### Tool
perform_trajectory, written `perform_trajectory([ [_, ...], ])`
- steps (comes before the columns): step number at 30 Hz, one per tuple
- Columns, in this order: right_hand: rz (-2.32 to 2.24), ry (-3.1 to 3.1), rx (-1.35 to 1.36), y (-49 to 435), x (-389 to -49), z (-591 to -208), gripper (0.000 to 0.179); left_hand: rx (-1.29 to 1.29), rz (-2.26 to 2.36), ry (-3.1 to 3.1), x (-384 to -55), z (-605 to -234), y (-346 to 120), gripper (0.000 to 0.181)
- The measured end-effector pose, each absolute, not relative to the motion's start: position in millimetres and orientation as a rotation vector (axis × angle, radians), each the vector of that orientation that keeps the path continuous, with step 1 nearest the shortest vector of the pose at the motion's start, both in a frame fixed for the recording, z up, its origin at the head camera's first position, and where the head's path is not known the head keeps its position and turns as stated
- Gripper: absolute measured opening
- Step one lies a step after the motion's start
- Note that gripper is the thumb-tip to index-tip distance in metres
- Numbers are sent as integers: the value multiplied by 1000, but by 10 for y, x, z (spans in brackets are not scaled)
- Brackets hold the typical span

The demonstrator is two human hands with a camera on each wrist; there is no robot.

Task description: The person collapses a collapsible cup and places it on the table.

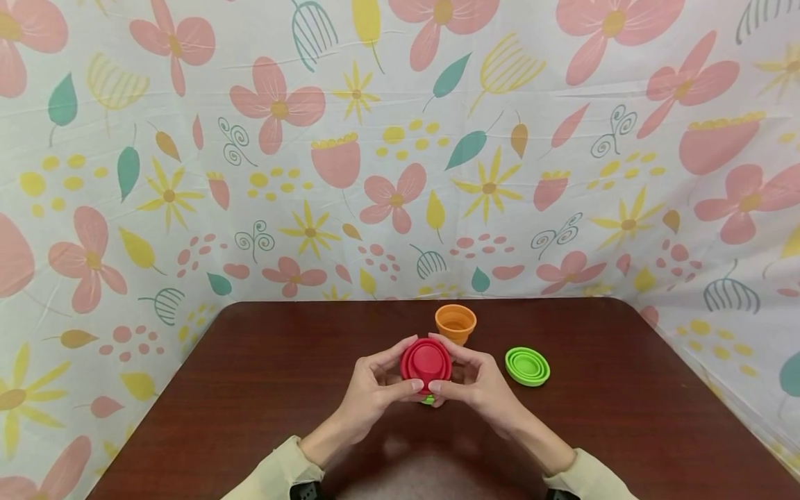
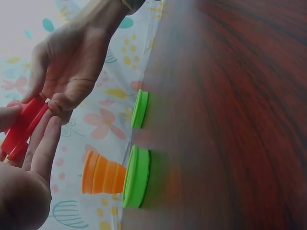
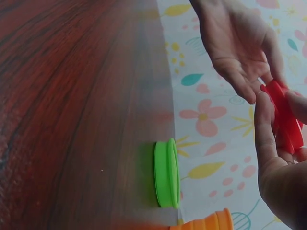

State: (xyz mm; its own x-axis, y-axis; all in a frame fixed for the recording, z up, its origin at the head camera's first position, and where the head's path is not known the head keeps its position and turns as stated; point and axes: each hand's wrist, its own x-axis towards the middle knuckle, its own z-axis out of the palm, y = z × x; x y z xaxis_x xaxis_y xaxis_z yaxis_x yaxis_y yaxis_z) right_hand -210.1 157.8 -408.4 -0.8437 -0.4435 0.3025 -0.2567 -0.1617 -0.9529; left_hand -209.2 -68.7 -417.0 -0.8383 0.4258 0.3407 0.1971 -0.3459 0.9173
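Note:
A red collapsible cup, pressed flat into rings, is held up between both hands over the table. My left hand grips its left side, thumb on the near face and fingers behind. On the right side my right hand holds it the same way, the two thumbs nearly meeting at the lower rim. In the left wrist view the red cup appears edge-on. Below the hands lies a flat green collapsible cup, mostly hidden in the head view but plain in the left wrist view.
Behind the hands an orange collapsible cup stands extended, mouth up. A second flattened green cup lies to the right. The dark wooden table ends at a flowered cloth hanging behind it.

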Motion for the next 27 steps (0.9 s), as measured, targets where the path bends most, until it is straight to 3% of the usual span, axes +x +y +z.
perform_trajectory([
  [11,-2112,1986,-800,1558,-2111,-4092,79,744,2334,1791,-2077,-4152,-651,66],
  [27,-2099,2033,-824,1529,-2128,-4115,76,600,2365,1972,-2068,-4160,-554,60],
])
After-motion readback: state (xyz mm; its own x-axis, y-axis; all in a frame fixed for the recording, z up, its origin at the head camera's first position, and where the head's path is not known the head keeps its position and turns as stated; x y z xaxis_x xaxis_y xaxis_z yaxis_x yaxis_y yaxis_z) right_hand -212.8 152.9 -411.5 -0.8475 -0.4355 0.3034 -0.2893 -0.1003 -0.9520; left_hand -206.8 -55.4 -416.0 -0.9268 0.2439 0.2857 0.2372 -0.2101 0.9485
